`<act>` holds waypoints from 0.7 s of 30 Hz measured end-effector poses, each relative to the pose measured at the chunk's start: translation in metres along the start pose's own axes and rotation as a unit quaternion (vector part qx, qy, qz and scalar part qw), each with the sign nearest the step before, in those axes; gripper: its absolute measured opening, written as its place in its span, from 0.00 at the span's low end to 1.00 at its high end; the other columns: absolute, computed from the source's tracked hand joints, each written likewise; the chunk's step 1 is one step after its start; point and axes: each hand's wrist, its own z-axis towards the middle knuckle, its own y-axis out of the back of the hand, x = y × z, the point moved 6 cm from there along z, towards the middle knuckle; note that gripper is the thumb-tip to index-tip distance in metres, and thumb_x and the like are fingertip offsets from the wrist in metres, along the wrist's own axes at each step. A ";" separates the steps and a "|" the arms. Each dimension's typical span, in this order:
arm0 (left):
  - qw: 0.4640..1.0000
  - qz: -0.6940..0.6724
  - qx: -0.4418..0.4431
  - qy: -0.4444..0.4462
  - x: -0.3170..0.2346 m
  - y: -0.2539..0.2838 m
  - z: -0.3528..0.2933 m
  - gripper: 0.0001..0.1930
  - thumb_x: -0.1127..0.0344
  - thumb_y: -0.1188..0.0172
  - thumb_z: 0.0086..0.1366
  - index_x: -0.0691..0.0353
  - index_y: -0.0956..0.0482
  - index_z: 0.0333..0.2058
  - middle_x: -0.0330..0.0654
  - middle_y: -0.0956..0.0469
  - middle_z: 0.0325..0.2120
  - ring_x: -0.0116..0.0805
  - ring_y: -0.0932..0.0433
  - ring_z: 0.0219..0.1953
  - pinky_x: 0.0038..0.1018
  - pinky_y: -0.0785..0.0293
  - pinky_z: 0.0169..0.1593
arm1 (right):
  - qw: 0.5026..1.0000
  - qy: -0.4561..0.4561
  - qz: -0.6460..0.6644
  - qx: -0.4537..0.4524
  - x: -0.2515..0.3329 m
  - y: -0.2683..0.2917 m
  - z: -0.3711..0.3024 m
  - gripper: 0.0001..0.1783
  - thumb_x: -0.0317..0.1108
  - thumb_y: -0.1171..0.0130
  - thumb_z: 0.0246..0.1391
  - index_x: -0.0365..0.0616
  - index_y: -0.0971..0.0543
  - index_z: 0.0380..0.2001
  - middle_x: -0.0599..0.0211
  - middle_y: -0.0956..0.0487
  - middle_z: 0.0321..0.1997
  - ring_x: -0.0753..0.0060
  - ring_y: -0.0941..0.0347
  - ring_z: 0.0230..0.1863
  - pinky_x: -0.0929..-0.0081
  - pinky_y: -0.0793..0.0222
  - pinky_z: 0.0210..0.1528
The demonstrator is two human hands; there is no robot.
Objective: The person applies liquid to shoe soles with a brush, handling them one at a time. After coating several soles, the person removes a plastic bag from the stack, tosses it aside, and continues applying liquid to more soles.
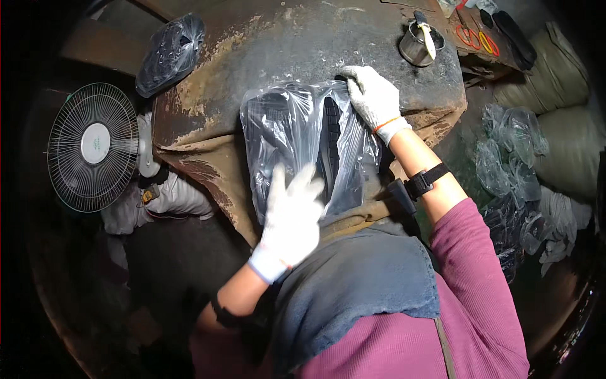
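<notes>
A clear plastic bag (278, 126) lies at the near edge of the worn table, partly over my lap. Black pieces with ribbed edges are inside; one black ribbed piece (329, 136) shows through a long gap in the plastic. I cannot make out their exact kind. My right hand (375, 98), in a white knit glove, grips the bag's far right corner with curled fingers. Over the near left part of the bag is my left hand (290, 211), also gloved, with fingers spread and slightly blurred. Whether it touches the plastic, I cannot tell.
The worn table (303, 47) bears another filled plastic bag (172, 54) at far left and a metal can (416, 47) with a brush (427, 41) at far right. Scissors (485, 44) lie beyond. A fan (95, 145) stands left; loose plastic bags (508, 151) lie right.
</notes>
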 end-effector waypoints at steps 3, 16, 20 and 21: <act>0.994 0.045 0.101 -0.002 -0.016 0.005 -0.053 0.05 0.69 0.41 0.55 0.57 0.16 0.28 0.45 0.16 0.52 0.53 0.31 0.68 0.67 0.53 0.74 | 1.000 0.013 -0.014 0.016 0.008 0.005 -0.004 0.13 0.36 0.43 0.65 0.57 0.15 0.49 0.63 0.15 0.49 0.56 0.17 0.51 0.65 0.22 0.55; 0.969 0.234 -0.059 0.059 0.032 0.096 0.039 0.16 0.59 0.37 0.62 0.59 0.15 0.46 0.52 0.26 0.64 0.54 0.34 0.70 0.59 0.54 0.77 | 0.960 0.068 -0.071 0.260 0.070 -0.003 0.003 0.27 0.47 0.47 0.57 0.48 0.17 0.55 0.48 0.15 0.54 0.45 0.20 0.58 0.55 0.26 0.62; 0.955 0.280 -0.039 0.086 0.041 0.060 0.108 0.26 0.46 0.39 0.64 0.56 0.18 0.55 0.49 0.25 0.62 0.52 0.34 0.70 0.60 0.49 0.73 | 0.970 0.022 -0.073 0.232 0.062 -0.013 0.031 0.22 0.44 0.49 0.59 0.47 0.14 0.48 0.47 0.14 0.49 0.45 0.19 0.56 0.54 0.25 0.60; 0.952 0.291 -0.019 0.098 0.048 0.042 0.126 0.28 0.44 0.40 0.64 0.55 0.18 0.55 0.48 0.24 0.60 0.50 0.32 0.68 0.59 0.47 0.72 | 0.972 0.022 -0.060 0.224 0.059 -0.015 0.038 0.21 0.43 0.50 0.59 0.48 0.13 0.46 0.49 0.14 0.49 0.44 0.18 0.55 0.53 0.25 0.59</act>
